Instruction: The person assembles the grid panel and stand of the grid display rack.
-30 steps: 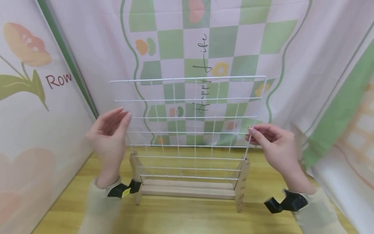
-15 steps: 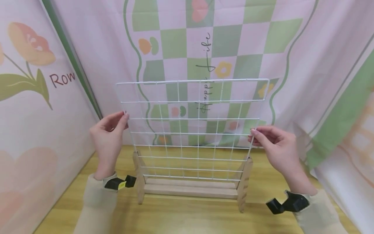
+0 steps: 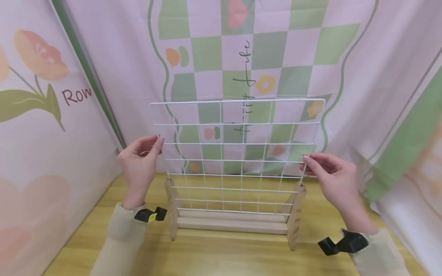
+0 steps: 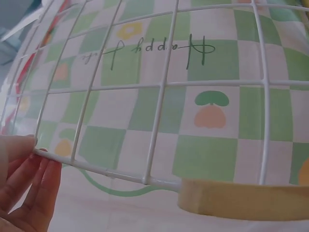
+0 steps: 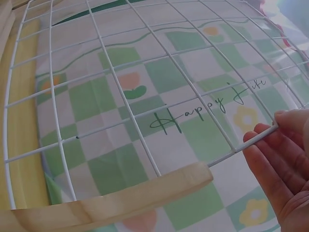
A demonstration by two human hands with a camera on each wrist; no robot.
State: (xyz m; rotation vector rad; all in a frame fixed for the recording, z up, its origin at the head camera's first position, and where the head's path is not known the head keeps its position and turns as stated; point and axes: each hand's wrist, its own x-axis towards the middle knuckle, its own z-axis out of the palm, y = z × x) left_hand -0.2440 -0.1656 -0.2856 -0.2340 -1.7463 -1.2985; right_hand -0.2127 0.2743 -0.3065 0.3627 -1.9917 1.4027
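Note:
A white wire grid panel (image 3: 243,144) stands upright between the two notched side pieces of a wooden stand (image 3: 232,226). My left hand (image 3: 141,163) pinches the panel's left edge wire between thumb and fingers, above the stand's left side piece. On the other side, my right hand (image 3: 333,178) pinches the right edge wire a little lower. Both pinches show close up: the left wrist view has the fingers (image 4: 46,179) under the edge wire, and the right wrist view has the thumb (image 5: 292,121) pressed on it.
The stand rests on a yellow wood-grain table (image 3: 228,257). Behind it hangs a curtain (image 3: 203,53) with green checks and lettering. A white flower-printed cloth (image 3: 38,153) bounds the left, and another cloth (image 3: 411,153) the right. Each wrist wears a black camera mount (image 3: 345,243).
My left hand, at first apart from the panel, has moved in and pinched its left edge. The panel's top has come lower and shifted right in view. My right hand keeps its pinch.

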